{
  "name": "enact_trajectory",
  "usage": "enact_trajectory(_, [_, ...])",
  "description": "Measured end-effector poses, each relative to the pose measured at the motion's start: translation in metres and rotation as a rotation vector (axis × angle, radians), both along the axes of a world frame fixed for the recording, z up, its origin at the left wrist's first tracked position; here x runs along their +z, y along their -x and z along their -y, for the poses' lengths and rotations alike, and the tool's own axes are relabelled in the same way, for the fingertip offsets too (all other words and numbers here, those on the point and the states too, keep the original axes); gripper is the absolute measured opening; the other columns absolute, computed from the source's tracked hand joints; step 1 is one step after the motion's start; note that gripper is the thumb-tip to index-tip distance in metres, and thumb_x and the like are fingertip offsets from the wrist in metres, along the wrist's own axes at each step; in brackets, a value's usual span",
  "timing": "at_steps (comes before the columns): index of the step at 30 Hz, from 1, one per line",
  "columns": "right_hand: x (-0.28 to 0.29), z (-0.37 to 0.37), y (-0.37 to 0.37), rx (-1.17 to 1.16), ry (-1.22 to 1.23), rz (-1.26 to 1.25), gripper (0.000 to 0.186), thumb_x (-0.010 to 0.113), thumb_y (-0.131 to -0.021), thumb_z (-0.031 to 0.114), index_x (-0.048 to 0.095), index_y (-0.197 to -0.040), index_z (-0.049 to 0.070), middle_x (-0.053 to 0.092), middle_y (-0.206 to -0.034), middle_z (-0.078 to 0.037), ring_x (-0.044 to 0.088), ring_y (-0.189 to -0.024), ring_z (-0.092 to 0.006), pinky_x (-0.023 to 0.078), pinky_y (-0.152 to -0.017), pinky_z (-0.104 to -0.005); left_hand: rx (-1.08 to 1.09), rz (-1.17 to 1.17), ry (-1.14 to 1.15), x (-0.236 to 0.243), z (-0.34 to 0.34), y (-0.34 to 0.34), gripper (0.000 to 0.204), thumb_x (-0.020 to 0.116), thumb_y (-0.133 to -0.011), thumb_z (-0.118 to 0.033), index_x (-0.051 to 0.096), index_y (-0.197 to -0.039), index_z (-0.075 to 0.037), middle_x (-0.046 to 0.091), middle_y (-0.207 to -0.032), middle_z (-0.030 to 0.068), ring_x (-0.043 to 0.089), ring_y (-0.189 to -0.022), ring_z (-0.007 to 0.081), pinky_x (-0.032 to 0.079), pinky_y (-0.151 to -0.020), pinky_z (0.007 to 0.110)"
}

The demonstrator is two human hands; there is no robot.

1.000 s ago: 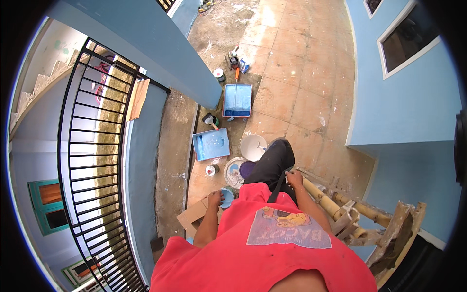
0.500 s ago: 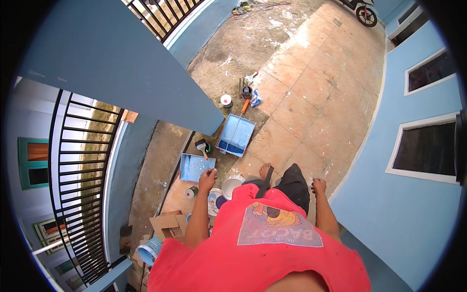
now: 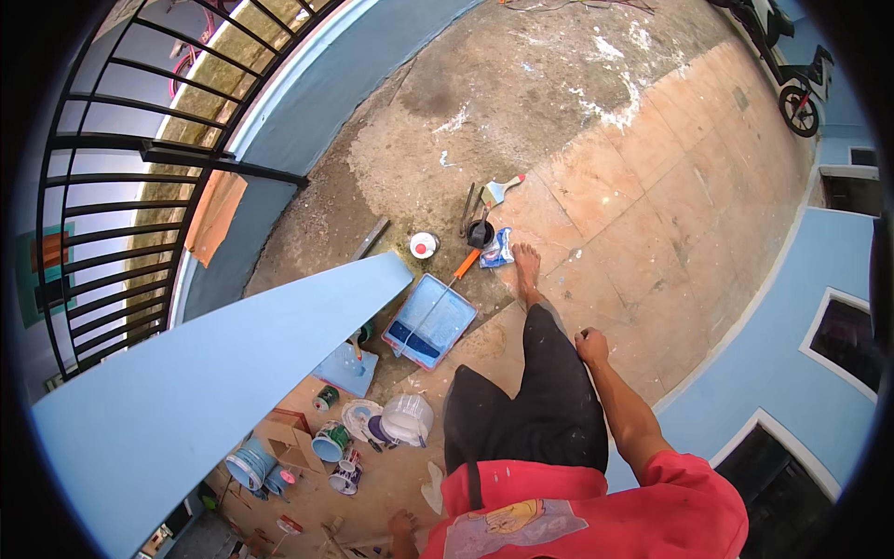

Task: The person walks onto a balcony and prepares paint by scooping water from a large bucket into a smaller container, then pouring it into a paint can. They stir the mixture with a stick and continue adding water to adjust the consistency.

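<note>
My right hand (image 3: 591,347) hangs beside my right thigh, fingers curled in, with nothing visible in it. Low in the picture, my left hand (image 3: 403,524) hangs beside my red shirt; its fingers are too unclear to read. A blue paint tray (image 3: 447,307) lies ahead on the ground, dark blue paint at its near end. Across it rests a long tool with an orange handle (image 3: 467,264) and a thin metal rod. A second blue tray (image 3: 358,377) is partly hidden by the pillar. A wide paintbrush (image 3: 503,189) lies farther off, apart from both hands.
A light blue pillar (image 3: 251,354) rises at my left. Past the tray stand a white can (image 3: 425,245), a black cup (image 3: 480,233) and a blue-white packet (image 3: 496,249). Buckets, including a white one (image 3: 407,419), crowd the lower left. A motorbike (image 3: 796,102) stands far right.
My view has shifted forward along the tiles, and one bare foot is now stepped out beside the packet. My left hand has dropped back from near the second tray to the lower edge.
</note>
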State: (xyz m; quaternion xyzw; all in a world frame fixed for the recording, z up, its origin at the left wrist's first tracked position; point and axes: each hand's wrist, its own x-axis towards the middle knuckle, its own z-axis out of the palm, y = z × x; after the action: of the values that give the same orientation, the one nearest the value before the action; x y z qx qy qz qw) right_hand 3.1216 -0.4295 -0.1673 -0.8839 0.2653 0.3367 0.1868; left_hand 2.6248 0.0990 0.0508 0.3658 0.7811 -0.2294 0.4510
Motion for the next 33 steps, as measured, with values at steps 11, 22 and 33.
enact_trajectory(11, [-0.331,-0.084,-0.395,0.844,0.168,0.2,0.045,0.061,-0.096,0.017,0.058,-0.139,0.003,0.063,-0.138,-0.013,0.06,-0.129,-0.0301,0.057,-0.095,-0.047,-0.04,-0.464,0.034,0.035,0.235,-0.177,0.034,0.068,-0.1,-0.029,0.065,-0.122,-0.004,0.074,-0.095,0.0142,0.073,-0.069,0.0286,0.057,-0.055,0.045])
enact_trajectory(22, [-0.403,-0.1,-0.412,1.098,0.088,0.086,0.031,0.065,-0.094,0.027,0.063,-0.116,0.004,0.071,-0.109,-0.017,0.071,-0.105,-0.0346,0.059,-0.085,-0.0491,0.115,-0.573,0.016,0.067,0.307,-0.243,0.036,0.07,-0.098,-0.027,0.066,-0.122,-0.001,0.075,-0.097,0.0168,0.075,-0.072,0.0287,0.059,-0.057,0.043])
enact_trajectory(33, [-0.173,0.062,-0.248,0.403,-0.129,-0.008,0.046,0.066,-0.096,0.028,0.05,-0.121,-0.006,0.07,-0.096,-0.036,0.07,-0.093,-0.0535,0.054,-0.084,-0.0557,0.245,-0.309,-0.009,0.14,0.409,-0.179,0.034,0.065,-0.102,-0.027,0.066,-0.121,0.001,0.076,-0.106,0.0171,0.077,-0.089,0.0283,0.063,-0.073,0.042])
